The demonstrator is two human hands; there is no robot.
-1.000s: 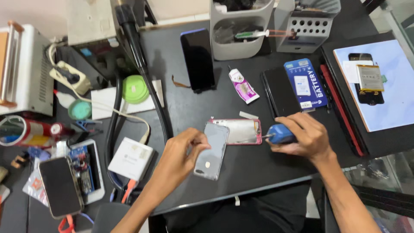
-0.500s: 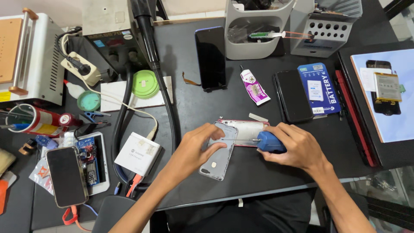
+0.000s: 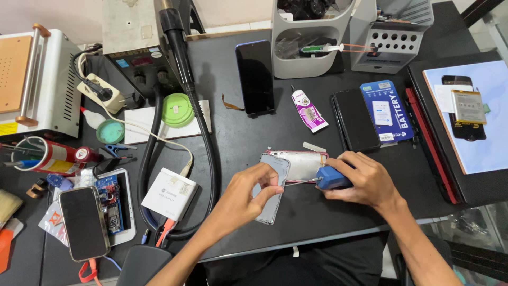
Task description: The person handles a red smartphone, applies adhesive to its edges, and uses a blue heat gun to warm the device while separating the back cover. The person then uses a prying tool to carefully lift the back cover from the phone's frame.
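Two hands work at the front edge of a black counter point(image 3: 238, 137). Left hand point(image 3: 248, 193), fingers pinched, holds the upper edge of a silver back cover point(image 3: 274, 197), which lies partly over an opened phone point(image 3: 301, 163) with a pink rim. Right hand point(image 3: 365, 180) is closed around a blue-handled tool point(image 3: 329, 178), whose thin metal tip reaches left to the cover's edge beside the left fingertips.

Containers: one grey two-tier organiser point(image 3: 309, 39) at the rear holds small dark items, not identifiable, and a green-and-white tube. One perforated grey stand point(image 3: 391, 37) sits just beside it. One white tray point(image 3: 119, 206) at left carries a small circuit board, with a dark phone point(image 3: 83, 222) lying partly over it.

Other counts: two further dark phones lie face up, one point(image 3: 255, 77) mid-counter, one point(image 3: 353, 121) touching a blue battery box point(image 3: 386, 111). One purple-and-white tube point(image 3: 308, 110) lies between them. One white charger point(image 3: 169, 193) rests near the left forearm.
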